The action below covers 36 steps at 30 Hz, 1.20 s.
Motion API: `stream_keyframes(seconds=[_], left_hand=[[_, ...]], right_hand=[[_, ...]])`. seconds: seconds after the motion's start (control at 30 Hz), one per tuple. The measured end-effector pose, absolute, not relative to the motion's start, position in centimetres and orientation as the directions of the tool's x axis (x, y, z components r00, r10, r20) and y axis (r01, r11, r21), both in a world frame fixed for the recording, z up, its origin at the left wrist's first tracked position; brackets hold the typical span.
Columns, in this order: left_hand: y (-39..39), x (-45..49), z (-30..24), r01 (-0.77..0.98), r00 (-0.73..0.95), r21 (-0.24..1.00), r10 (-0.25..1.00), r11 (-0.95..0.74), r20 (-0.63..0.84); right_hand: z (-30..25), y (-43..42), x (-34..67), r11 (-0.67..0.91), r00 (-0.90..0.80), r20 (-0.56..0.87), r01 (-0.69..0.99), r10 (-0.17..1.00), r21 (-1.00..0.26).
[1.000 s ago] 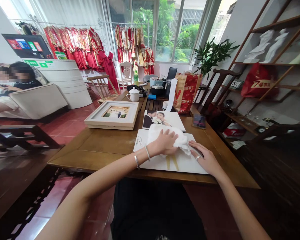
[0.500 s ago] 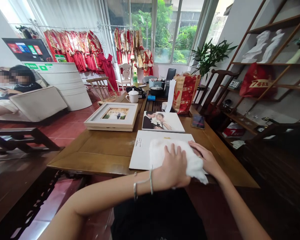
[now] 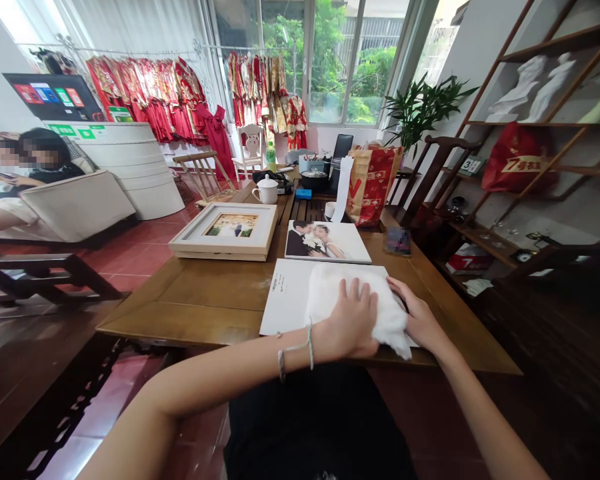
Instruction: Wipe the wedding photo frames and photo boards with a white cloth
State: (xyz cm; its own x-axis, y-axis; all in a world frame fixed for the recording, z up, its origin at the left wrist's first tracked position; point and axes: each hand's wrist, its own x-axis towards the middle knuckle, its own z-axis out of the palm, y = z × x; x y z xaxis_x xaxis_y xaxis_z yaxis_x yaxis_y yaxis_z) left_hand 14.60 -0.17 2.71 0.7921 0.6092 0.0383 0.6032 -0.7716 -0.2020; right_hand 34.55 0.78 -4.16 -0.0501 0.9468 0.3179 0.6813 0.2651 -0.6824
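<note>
A white panel (image 3: 286, 303) with small print near its left side lies on the wooden table in front of me. Spread over much of it is a white cloth (image 3: 325, 293). My left hand (image 3: 353, 317) presses down on the cloth, palm down with its fingers apart. At the panel's right edge, my right hand (image 3: 420, 320) is closed around the border beside the cloth; part of its grip is hidden. Just beyond lies a photo panel (image 3: 327, 241) showing a couple. To the left, a white picture frame (image 3: 225, 233) rests flat.
The wooden table (image 3: 205, 300) also carries a lidded white mug (image 3: 266, 191), a blue box (image 3: 303, 194), a red-and-brown paper bag (image 3: 373, 183) and a small dark item (image 3: 397, 241) at the right. Two people sit on a sofa (image 3: 80, 207) far left.
My left hand has slid the white cloth slightly right and away from me over the panel. My right hand stays at the panel's right edge.
</note>
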Motion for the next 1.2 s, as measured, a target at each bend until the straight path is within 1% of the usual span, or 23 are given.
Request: stream_keyframes(seconds=[0.1,0.2,0.27,0.37,0.47,0.6,0.7,0.83,0.93,1.0,1.1,1.13,1.2], left_hand=[[-2.8,13.2,3.0,0.508,0.86,-0.171,0.508,-0.844,0.048],[-2.6,12.2,3.6,0.45,0.893,-0.125,0.448,-0.884,0.044],[-0.9,12.0,3.9,0.441,0.897,-0.105,0.44,-0.891,0.039],[2.8,12.7,3.9,0.418,0.908,-0.107,0.417,-0.902,0.04],[6.2,14.2,3.5,0.382,0.924,-0.102,0.381,-0.918,0.03],[8.9,16.1,3.1,0.418,0.908,-0.097,0.417,-0.903,0.035],[8.6,17.0,3.3,0.462,0.887,-0.107,0.461,-0.88,0.04],[4.9,17.2,3.7,0.573,0.817,-0.141,0.575,-0.807,0.03],[0.3,16.9,3.8,0.626,0.774,-0.171,0.633,-0.761,0.015],[-2.8,16.5,3.6,0.609,0.783,-0.216,0.622,-0.763,0.008],[-6.2,16.0,3.6,0.542,0.828,-0.266,0.561,-0.797,0.005],[-6.8,16.0,3.6,0.531,0.835,-0.265,0.551,-0.805,-0.002],[-7.0,16.3,3.7,0.547,0.821,-0.244,0.571,-0.801,-0.035]], right_hand=[[-4.1,0.6,34.6,0.281,-0.063,0.321,0.661,0.945,-0.696],[-4.1,0.5,34.6,0.276,-0.046,0.327,0.654,0.944,-0.705],[-4.3,0.5,34.6,0.263,-0.021,0.328,0.648,0.945,-0.715],[-4.6,0.7,34.7,0.244,0.028,0.339,0.64,0.94,-0.729],[-4.8,0.8,34.7,0.247,0.09,0.391,0.641,0.916,-0.727],[-4.7,0.9,34.5,0.229,0.119,0.403,0.665,0.907,-0.711],[-4.6,0.8,34.5,0.233,0.11,0.416,0.687,0.903,-0.688],[-4.3,0.6,34.6,0.264,0.064,0.433,0.711,0.899,-0.652],[-4.1,0.5,34.6,0.31,0.036,0.428,0.635,0.903,-0.708],[-3.9,0.4,34.5,0.313,0.045,0.413,0.579,0.91,-0.753],[-3.5,0.2,34.4,0.25,0.068,0.355,0.586,0.932,-0.77],[-3.4,0.2,34.4,0.232,0.063,0.335,0.602,0.94,-0.764],[-3.3,0.1,34.5,0.232,0.028,0.318,0.622,0.948,-0.748]])
